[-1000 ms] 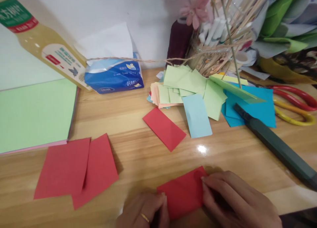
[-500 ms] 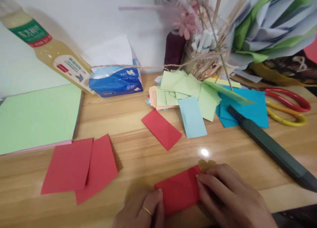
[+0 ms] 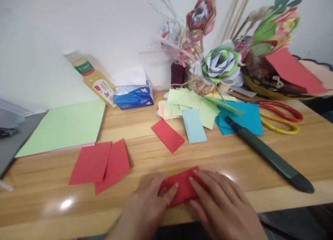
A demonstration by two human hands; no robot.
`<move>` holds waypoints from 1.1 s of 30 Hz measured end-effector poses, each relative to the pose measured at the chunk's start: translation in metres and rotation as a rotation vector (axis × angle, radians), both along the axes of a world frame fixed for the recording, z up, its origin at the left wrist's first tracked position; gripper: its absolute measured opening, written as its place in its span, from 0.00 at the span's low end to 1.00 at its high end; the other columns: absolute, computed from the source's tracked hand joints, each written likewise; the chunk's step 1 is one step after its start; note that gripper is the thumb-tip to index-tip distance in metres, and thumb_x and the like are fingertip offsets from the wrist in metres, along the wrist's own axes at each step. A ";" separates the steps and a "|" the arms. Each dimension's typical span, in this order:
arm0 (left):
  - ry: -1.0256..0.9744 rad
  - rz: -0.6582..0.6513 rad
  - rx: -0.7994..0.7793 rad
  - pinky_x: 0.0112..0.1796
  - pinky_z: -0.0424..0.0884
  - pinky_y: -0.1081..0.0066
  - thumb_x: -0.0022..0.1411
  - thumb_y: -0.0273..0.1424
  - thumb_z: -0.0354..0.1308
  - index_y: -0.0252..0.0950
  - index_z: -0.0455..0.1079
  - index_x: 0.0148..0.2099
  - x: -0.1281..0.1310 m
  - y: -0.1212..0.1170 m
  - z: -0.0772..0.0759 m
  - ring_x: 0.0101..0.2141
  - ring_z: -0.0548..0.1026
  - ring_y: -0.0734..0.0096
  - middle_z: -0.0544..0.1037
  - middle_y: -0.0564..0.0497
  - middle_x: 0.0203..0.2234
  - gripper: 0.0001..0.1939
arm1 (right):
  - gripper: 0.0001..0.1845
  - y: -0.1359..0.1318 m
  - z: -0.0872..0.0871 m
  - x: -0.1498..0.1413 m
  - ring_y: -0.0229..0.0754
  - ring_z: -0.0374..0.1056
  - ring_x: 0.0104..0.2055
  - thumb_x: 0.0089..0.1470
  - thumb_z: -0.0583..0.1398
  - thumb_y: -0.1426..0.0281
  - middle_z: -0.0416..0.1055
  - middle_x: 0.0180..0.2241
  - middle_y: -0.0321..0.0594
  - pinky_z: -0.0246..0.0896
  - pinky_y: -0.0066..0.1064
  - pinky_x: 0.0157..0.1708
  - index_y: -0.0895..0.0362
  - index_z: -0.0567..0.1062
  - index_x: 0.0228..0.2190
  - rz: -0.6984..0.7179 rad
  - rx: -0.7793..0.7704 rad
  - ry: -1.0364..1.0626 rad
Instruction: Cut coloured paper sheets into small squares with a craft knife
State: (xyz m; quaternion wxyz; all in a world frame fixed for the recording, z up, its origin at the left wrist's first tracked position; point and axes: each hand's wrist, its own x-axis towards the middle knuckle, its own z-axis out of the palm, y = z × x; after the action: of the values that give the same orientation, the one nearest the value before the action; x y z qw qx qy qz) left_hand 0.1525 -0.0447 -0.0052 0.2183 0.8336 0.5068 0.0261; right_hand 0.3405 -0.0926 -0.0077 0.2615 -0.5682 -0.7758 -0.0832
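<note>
A folded red paper lies on the wooden table near its front edge. My left hand rests on the paper's left end with its fingertips laid on it. My right hand lies flat over the right part, fingers stretched out and pressing down. Both hands touch the paper and cover much of it. Two overlapping red sheets lie to the left, and a small red strip lies beyond the hands.
A light blue strip, a pile of green slips and blue paper lie mid-table. A dark green cutter and scissors lie right. A green paper pad, bottle, tissue pack and paper flowers stand behind.
The view has lifted and pulled back, showing more wall and the flowers. My hands have drawn together over the red paper, which looks shorter and more covered than before.
</note>
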 end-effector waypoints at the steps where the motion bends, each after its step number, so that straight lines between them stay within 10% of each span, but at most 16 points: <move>1: 0.031 -0.056 0.020 0.19 0.65 0.79 0.62 0.32 0.49 0.46 0.72 0.42 -0.001 0.001 0.000 0.24 0.75 0.73 0.78 0.54 0.34 0.11 | 0.17 -0.002 -0.004 -0.007 0.41 0.66 0.46 0.60 0.49 0.64 0.75 0.42 0.39 0.55 0.34 0.50 0.56 0.76 0.38 0.028 0.038 0.009; 8: 0.186 -0.264 0.315 0.20 0.65 0.79 0.64 0.27 0.47 0.47 0.66 0.51 -0.008 -0.004 -0.004 0.25 0.74 0.74 0.74 0.52 0.39 0.16 | 0.28 -0.018 -0.030 -0.023 0.41 0.58 0.56 0.58 0.47 0.54 0.71 0.48 0.45 0.36 0.32 0.60 0.63 0.72 0.45 0.136 0.143 -0.111; 19: 0.313 -0.467 0.635 0.36 0.70 0.69 0.64 0.27 0.51 0.41 0.65 0.53 -0.012 -0.008 0.012 0.40 0.71 0.65 0.73 0.48 0.43 0.16 | 0.27 -0.045 -0.041 0.023 0.42 0.51 0.61 0.57 0.53 0.60 0.60 0.57 0.43 0.35 0.39 0.61 0.60 0.63 0.55 0.027 0.144 -0.175; 24: 0.135 -0.441 0.914 0.53 0.56 0.56 0.67 0.30 0.44 0.36 0.66 0.53 0.020 -0.030 0.005 0.50 0.65 0.61 0.75 0.49 0.44 0.16 | 0.23 -0.044 -0.042 0.018 0.44 0.52 0.60 0.59 0.51 0.65 0.61 0.57 0.44 0.34 0.40 0.61 0.61 0.65 0.54 0.018 0.186 -0.190; 33: 0.057 -0.107 1.102 0.44 0.65 0.66 0.67 0.25 0.39 0.36 0.72 0.47 0.021 -0.068 -0.037 0.45 0.72 0.67 0.77 0.51 0.44 0.20 | 0.22 -0.042 -0.050 0.023 0.42 0.52 0.60 0.60 0.46 0.69 0.61 0.57 0.43 0.34 0.42 0.61 0.60 0.65 0.53 0.018 0.261 -0.236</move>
State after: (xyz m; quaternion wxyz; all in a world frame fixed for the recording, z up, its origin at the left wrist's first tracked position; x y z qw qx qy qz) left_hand 0.1731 -0.1129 -0.0423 -0.2628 0.8494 0.3808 0.2538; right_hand 0.3631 -0.1348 -0.0576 0.2406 -0.5087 -0.7889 -0.2469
